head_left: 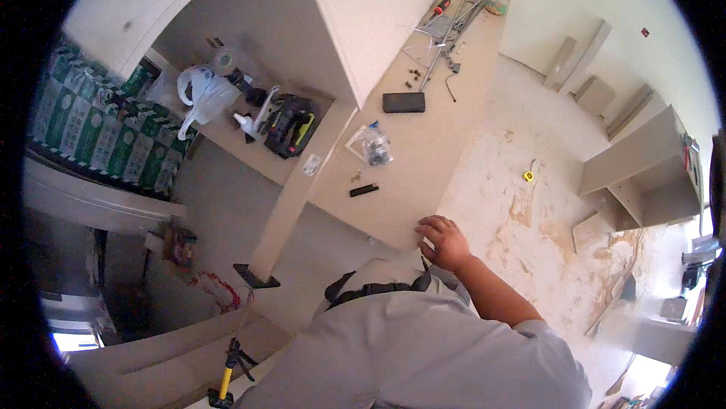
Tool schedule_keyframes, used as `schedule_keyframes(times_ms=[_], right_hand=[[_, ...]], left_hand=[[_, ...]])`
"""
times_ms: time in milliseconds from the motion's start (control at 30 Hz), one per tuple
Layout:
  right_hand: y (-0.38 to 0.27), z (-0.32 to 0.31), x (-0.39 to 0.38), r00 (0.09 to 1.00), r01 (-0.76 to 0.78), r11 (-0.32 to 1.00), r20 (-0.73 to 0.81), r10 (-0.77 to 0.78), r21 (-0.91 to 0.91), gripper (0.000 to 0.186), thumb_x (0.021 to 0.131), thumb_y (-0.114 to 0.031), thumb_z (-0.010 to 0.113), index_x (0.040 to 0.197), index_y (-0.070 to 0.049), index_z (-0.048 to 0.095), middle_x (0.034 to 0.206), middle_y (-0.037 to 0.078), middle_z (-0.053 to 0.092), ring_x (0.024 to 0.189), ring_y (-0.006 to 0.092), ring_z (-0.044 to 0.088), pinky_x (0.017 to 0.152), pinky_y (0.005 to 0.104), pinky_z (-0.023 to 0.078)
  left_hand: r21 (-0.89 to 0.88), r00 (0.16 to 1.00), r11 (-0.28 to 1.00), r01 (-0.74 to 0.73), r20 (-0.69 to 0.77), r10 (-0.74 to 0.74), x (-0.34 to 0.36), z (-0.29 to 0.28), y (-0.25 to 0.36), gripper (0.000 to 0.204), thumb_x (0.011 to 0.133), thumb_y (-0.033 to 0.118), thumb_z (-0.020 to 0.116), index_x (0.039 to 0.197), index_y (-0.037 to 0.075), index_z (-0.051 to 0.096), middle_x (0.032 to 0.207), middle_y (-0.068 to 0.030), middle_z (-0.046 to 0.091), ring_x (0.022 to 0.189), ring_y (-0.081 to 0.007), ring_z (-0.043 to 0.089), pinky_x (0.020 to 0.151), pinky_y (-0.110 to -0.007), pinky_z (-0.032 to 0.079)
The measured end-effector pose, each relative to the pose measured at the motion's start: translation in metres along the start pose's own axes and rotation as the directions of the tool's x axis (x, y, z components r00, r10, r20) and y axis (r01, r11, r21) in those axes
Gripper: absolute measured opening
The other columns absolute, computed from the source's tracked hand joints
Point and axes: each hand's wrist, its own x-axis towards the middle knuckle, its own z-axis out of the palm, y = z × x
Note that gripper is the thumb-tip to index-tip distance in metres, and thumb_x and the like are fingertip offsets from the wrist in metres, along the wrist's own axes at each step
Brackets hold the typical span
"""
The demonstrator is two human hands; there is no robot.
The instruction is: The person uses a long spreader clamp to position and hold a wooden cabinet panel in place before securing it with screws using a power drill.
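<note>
My right hand (443, 242) is at the near corner of a long beige board (412, 209), its fingers loosely bent and somewhat apart. I see nothing held in it. Whether the fingertips touch the board edge is hard to tell. Out of view is my left hand. On the board nearest my right hand lies a small black bar (364, 190). Beyond it are a clear plastic bag of small parts (376, 147) and a black rectangular case (404, 103).
Metal rods (445, 44) and a red-black screwdriver (439, 10) lie at the board's far end. A shelf at left holds a black-and-yellow power tool (290, 127) and a white plastic bag (206, 94). A yellow tape measure (528, 176) and an open cabinet box (643, 171) are at right.
</note>
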Motion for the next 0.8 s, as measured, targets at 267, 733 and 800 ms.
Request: schedule_keyframes(times_ms=[267, 733, 800], right_hand=[[0.127, -0.046, 0.02, 0.921, 0.276, 0.959, 0.268, -0.284, 0.068, 0.058, 0.079, -0.018, 0.072, 0.136, -0.016, 0.058, 0.151, 0.004, 0.049, 0.146, 0.0276, 0.039, 0.117, 0.051, 0.034], [0.209, -0.08, 0.065, 0.912, 0.309, 0.95, 0.269, -0.309, 0.044, 0.069, 0.074, -0.014, 0.07, 0.141, -0.015, 0.054, 0.155, 0.002, 0.044, 0.15, 0.0306, 0.031, 0.12, 0.0522, 0.029], [0.213, -0.084, 0.07, 0.903, 0.348, 0.937, 0.262, -0.339, 0.014, 0.068, 0.074, -0.013, 0.07, 0.14, -0.015, 0.055, 0.154, 0.003, 0.045, 0.15, 0.0308, 0.032, 0.12, 0.0521, 0.03]], left_hand=[[-0.023, 0.984, 0.986, 0.166, -0.065, -0.167, 0.029, 0.058, 0.116, 0.027, 0.092, 0.017, 0.059, 0.113, 0.0, 0.063, 0.103, -0.0154, 0.072, 0.089, -0.0284, 0.07, 0.084, -0.038, 0.055], [-0.302, 0.902, 0.904, 0.303, -0.217, -0.374, 0.063, 0.075, 0.234, 0.033, 0.096, 0.02, 0.054, 0.119, -0.002, 0.059, 0.107, -0.0159, 0.071, 0.089, -0.0255, 0.071, 0.082, -0.038, 0.055], [-0.403, 0.91, 0.883, 0.241, -0.223, -0.35, 0.065, 0.08, 0.23, 0.033, 0.097, 0.022, 0.052, 0.12, -0.002, 0.058, 0.109, -0.0163, 0.07, 0.091, -0.0256, 0.071, 0.081, -0.039, 0.055]])
